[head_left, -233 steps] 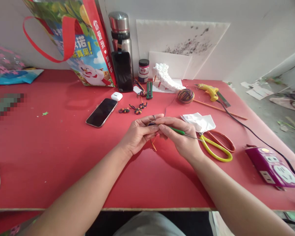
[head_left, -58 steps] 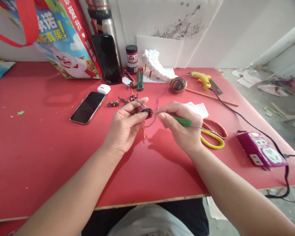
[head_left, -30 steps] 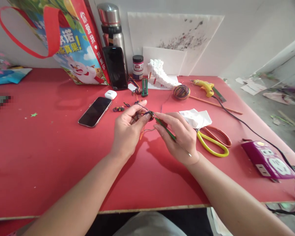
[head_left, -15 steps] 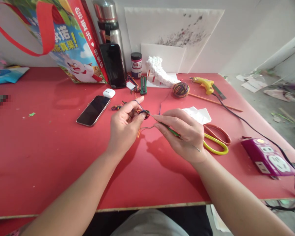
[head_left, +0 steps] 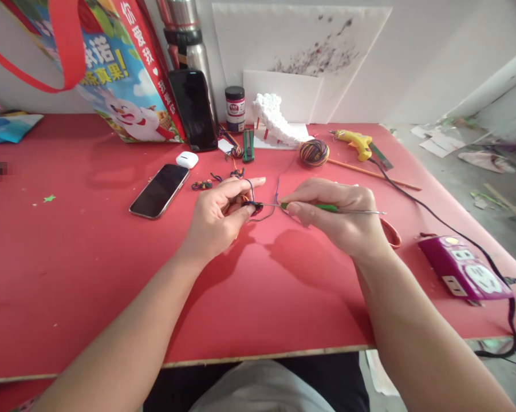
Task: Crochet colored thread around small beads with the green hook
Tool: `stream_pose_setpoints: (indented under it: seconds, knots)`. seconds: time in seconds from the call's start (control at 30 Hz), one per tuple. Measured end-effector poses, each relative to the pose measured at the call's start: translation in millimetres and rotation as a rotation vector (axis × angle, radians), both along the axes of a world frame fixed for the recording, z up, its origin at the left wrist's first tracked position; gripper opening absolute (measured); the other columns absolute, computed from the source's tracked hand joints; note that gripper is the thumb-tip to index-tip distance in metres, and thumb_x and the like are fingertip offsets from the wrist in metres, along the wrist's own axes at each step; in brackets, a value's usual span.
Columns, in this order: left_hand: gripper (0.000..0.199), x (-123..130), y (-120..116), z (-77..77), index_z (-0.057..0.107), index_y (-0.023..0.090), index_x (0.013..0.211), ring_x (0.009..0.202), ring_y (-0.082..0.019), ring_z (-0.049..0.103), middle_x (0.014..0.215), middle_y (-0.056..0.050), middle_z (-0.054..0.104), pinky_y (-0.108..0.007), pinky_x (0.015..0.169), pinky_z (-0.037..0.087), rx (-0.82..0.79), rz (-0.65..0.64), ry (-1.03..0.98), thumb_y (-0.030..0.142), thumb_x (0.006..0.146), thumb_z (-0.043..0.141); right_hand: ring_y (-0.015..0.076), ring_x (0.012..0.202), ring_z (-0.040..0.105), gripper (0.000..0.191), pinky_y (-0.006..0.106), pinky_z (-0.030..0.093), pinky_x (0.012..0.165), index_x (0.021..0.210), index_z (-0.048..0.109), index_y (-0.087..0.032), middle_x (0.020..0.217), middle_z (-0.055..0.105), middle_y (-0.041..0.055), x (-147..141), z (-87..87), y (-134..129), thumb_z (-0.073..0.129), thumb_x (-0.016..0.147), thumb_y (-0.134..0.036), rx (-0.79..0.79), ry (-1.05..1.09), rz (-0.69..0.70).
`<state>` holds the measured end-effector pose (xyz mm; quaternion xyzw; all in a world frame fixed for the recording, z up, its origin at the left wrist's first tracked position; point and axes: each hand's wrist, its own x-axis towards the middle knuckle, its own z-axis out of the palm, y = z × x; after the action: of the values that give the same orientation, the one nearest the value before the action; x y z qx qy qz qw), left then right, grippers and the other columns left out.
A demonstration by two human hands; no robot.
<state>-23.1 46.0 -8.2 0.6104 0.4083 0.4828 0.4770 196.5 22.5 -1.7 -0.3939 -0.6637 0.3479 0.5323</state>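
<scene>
My left hand [head_left: 221, 220] pinches a small piece of dark multicoloured crochet work [head_left: 254, 209] between thumb and fingers, with yarn looped over its raised index finger. A crochet hook [head_left: 331, 208] with a green grip and thin metal ends is held in my right hand [head_left: 339, 220]. The hook points left, and its tip reaches the edge of the crochet work; whether it passes through a stitch is too small to tell. From the ball of multicoloured yarn [head_left: 314, 153], a strand [head_left: 278, 184] runs down toward my hands.
Behind my left hand lie small crocheted pieces [head_left: 203, 185], a phone [head_left: 160, 191] and a white earbud case [head_left: 186, 159]. A yellow glue gun [head_left: 354, 143], scissors [head_left: 392, 233] partly behind my right hand, and a purple power strip [head_left: 466, 268] are on the right. A gift bag [head_left: 133, 109] stands at the back left.
My right hand has shifted right and turned, so the hook now lies nearly level. It covers more of the scissors and the white paper. My left hand has moved slightly, keeping the crochet work.
</scene>
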Motion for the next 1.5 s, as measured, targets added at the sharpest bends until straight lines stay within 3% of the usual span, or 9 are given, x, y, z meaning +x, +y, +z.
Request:
stream_pose_setpoints:
  seconds: [0.27,0.4,0.7,0.97,1.2,1.33,1.5]
  knots:
    - [0.031,-2.0,0.7,-1.9,0.09,0.024,0.108,0.086,-0.018,0.06,0.092,-0.004,0.068,-0.032,0.083,0.053,-0.009,-0.124,-0.028,0.015,0.079,0.081,0.0131,0.057,0.059,0.011,0.027,0.049,0.05,0.08,0.088,-0.021,0.066,0.072,0.0013,8.8,-1.1,2.6,0.093,0.083,-0.031,-0.201,0.134,0.021]
    - [0.027,-1.0,0.5,1.0,0.09,0.022,0.099,0.085,-0.018,0.062,0.091,-0.004,0.068,-0.031,0.081,0.055,-0.032,-0.178,-0.086,0.01,0.076,0.081,0.0125,0.054,0.057,0.01,0.027,0.047,0.048,0.08,0.088,-0.02,0.066,0.072,0.0013,13.1,-3.8,4.5,0.092,0.083,-0.028,-0.239,0.167,0.064]
    - [0.037,-3.0,-1.0,7.9,0.092,0.025,0.106,0.075,-0.014,0.054,0.08,-0.001,0.056,-0.027,0.071,0.05,-0.037,-0.3,-0.045,0.009,0.077,0.077,0.0112,0.051,0.055,0.015,0.026,0.046,0.046,0.074,0.086,-0.02,0.062,0.071,0.0019,16.1,-3.1,6.0,0.098,0.078,-0.03,-0.37,0.258,0.112]
    - [0.036,-5.7,-5.7,6.0,0.092,0.026,0.11,0.08,-0.019,0.06,0.084,-0.006,0.068,-0.031,0.074,0.052,-0.167,-0.397,-0.161,0.016,0.079,0.077,0.0105,0.046,0.053,0.028,0.023,0.039,0.038,0.071,0.083,-0.017,0.058,0.069,0.0024,14.7,1.8,6.1,0.102,0.073,-0.037,-0.454,0.319,0.182]
    - [0.042,-7.3,-2.3,-1.2,0.091,0.029,0.118,0.085,-0.017,0.062,0.09,-0.006,0.07,-0.027,0.076,0.054,-0.151,-0.444,-0.214,0.014,0.081,0.077,0.0106,0.047,0.054,0.027,0.023,0.036,0.039,0.066,0.084,-0.018,0.057,0.07,0.0039,11.7,6.5,5.1,0.105,0.064,-0.036,-0.525,0.382,0.149]
    - [0.038,-6.0,-2.5,-1.1,0.09,0.028,0.119,0.086,-0.017,0.062,0.091,-0.006,0.07,-0.028,0.078,0.055,-0.118,-0.409,-0.193,0.019,0.083,0.079,0.0089,0.044,0.049,0.024,0.023,0.034,0.04,0.065,0.085,-0.02,0.054,0.069,0.0032,9.6,8.5,4.5,0.104,0.063,-0.034,-0.505,0.386,0.106]
    - [0.032,0.3,-3.5,-0.1,0.091,0.023,0.108,0.078,-0.013,0.058,0.09,-0.003,0.069,-0.027,0.076,0.056,-0.073,-0.228,-0.137,0.014,0.079,0.084,0.0117,0.048,0.053,0.016,0.027,0.04,0.043,0.07,0.085,-0.021,0.058,0.07,0.0021,10.8,4.8,2.7,0.098,0.073,-0.031,-0.375,0.3,0.027]
